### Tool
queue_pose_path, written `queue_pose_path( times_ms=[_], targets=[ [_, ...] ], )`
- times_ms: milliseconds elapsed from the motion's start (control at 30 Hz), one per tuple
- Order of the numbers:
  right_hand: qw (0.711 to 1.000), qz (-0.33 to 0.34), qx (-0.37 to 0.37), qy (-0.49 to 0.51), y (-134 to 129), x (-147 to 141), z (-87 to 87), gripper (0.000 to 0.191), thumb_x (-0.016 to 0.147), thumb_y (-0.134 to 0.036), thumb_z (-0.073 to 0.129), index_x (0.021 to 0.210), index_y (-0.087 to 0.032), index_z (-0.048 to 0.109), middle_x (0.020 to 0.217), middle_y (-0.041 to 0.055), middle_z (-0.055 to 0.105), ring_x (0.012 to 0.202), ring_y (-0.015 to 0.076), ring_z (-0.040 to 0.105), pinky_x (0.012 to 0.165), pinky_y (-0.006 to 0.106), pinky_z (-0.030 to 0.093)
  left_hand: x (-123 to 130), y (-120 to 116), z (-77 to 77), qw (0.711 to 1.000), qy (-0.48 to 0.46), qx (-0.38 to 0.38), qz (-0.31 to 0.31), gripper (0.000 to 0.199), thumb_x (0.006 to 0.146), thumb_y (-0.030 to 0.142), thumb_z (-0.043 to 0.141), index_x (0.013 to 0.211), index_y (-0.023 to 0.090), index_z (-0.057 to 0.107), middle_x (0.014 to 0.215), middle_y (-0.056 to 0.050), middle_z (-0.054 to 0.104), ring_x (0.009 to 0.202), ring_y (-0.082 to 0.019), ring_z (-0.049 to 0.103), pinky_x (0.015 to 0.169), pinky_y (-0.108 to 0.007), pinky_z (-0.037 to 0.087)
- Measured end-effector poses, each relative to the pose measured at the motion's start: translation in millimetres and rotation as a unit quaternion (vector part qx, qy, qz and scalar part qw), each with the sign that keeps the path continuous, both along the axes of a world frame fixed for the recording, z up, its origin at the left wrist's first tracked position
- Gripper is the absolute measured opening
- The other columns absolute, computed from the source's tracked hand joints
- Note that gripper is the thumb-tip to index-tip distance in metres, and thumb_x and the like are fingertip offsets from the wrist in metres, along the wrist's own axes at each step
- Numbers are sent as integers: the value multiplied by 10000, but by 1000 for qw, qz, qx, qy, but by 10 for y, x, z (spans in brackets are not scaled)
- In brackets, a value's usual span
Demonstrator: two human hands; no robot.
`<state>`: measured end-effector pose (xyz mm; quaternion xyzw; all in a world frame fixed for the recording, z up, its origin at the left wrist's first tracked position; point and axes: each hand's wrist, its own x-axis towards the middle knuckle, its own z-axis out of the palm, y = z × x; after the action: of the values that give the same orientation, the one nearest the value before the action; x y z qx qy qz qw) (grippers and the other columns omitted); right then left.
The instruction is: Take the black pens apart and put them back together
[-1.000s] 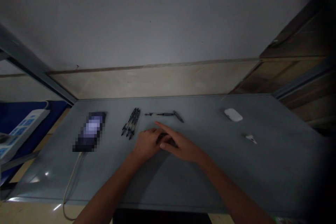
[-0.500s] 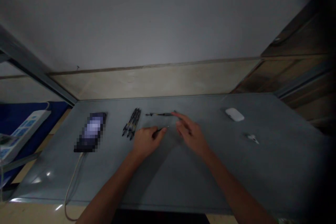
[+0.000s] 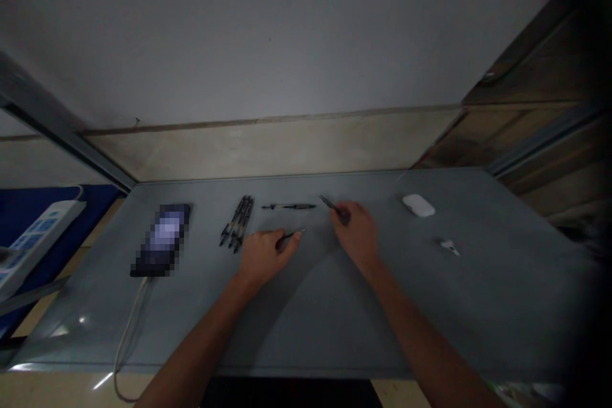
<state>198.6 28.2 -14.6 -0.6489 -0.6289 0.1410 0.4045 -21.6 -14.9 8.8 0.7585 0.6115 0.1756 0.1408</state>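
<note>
Head view, and the left hand is pinched shut on a slim dark pen part, its long axis slanting up and to the right, tip poking out past the fingers. The right hand grips a second dark pen piece, slanting up and to the left. Just ahead, a black pen barrel lies crosswise on the grey table, right beside a bundle of pens.
</note>
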Motion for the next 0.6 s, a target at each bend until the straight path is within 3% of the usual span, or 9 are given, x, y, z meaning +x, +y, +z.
queue_pose_path(
  times_ms=[133,233,367,600],
  targets=[
    [981,61,-51,177,-34,-8,150,251,851,-431,643,964,-209,676,905,81,699,750,214,625,713,356,477,-47,37,-6,999,26,14,23,614,965,639,369,639,189,631,584,-57,613,545,-176,549,538,-276,221],
    [953,129,-82,263,-78,-48,230,248,828,-434,673,940,-214,700,746,29,651,679,183,583,651,317,443,-67,54,3,998,48,20,35,624,967,644,350,663,185,645,600,-63,641,557,-180,577,534,-275,230],
    [935,175,-107,291,-115,-89,238,215,824,-390,680,944,-214,710,632,-12,576,620,157,538,600,289,408,-63,54,35,996,74,27,42,603,972,623,357,702,186,672,631,-60,674,585,-192,616,539,-269,270],
    [933,174,-105,298,-130,-90,241,171,815,-331,670,932,-212,707,641,-23,558,605,139,514,578,268,382,-30,23,53,994,103,32,26,599,981,612,340,716,193,677,679,-64,707,625,-205,656,549,-269,339]
  ],
)
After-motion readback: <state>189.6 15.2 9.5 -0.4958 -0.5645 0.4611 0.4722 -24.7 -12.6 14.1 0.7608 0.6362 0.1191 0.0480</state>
